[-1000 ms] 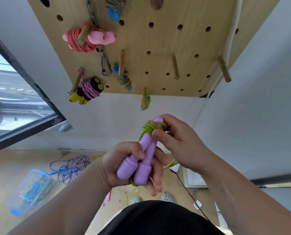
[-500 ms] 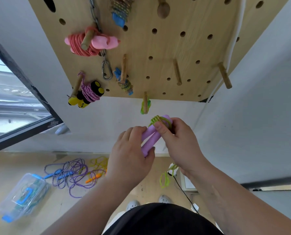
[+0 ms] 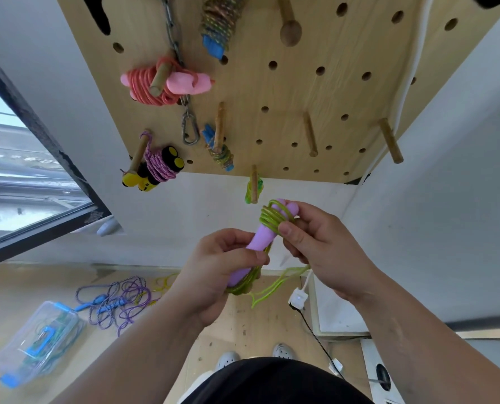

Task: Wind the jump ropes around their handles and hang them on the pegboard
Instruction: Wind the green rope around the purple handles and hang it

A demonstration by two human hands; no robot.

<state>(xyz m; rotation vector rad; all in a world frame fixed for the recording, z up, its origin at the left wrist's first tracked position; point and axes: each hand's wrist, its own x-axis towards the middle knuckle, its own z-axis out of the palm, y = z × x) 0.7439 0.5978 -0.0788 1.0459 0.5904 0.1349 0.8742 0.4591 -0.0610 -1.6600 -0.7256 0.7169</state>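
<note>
Nearly wound: green rope (image 3: 275,218) on purple handles (image 3: 261,237), centre frame, below the pegboard (image 3: 344,91).
The left hand (image 3: 213,275) clasps the handles' lower end; the right hand (image 3: 321,252) pinches the top coils. If that pinch eases, the coils could slide off the tips and the dangling tail (image 3: 272,290) could unravel. No readable writing anywhere.

I read this as a plain workshop or storage room: a wooden pegboard (image 3: 330,91) with dowel pegs (image 3: 310,135) on a white wall (image 3: 446,199), a carabiner (image 3: 189,132) on a chain (image 3: 171,24), a scuffed plywood floor (image 3: 24,287) and a large window (image 3: 15,185).
</note>
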